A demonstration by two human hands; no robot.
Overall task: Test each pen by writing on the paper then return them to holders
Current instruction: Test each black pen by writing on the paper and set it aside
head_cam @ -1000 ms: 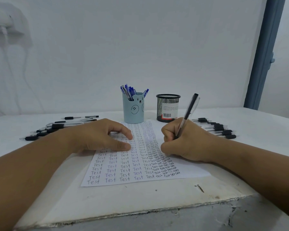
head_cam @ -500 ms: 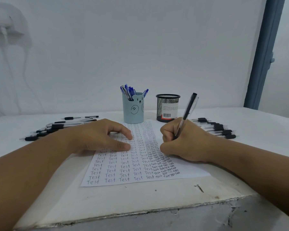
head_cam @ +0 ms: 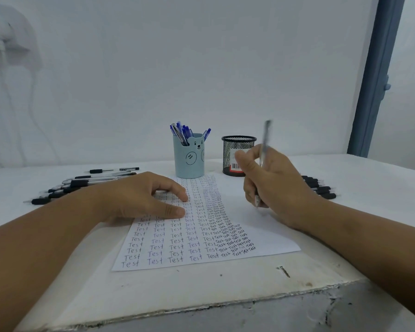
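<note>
A white paper (head_cam: 261, 233) covered with rows of the word "Test" lies on the table. My left hand (head_cam: 139, 197) rests flat on its upper left part, fingers spread loosely. My right hand (head_cam: 271, 185) grips a black pen (head_cam: 264, 149), lifted off the sheet, the pen nearly upright and blurred. Behind the paper stand a light blue bear holder (head_cam: 189, 159) with several blue pens and a black mesh holder (head_cam: 237, 152), partly hidden by my right hand.
Several black pens (head_cam: 82, 183) lie in a row on the table at the left. More black pens (head_cam: 319, 188) lie at the right, behind my right wrist. The table's chipped front edge (head_cam: 201, 307) runs below the paper. A blue door frame (head_cam: 374, 80) stands at the right.
My right hand has lifted off the paper with the pen and moved up and right toward the mesh holder. My left hand has stayed on the paper.
</note>
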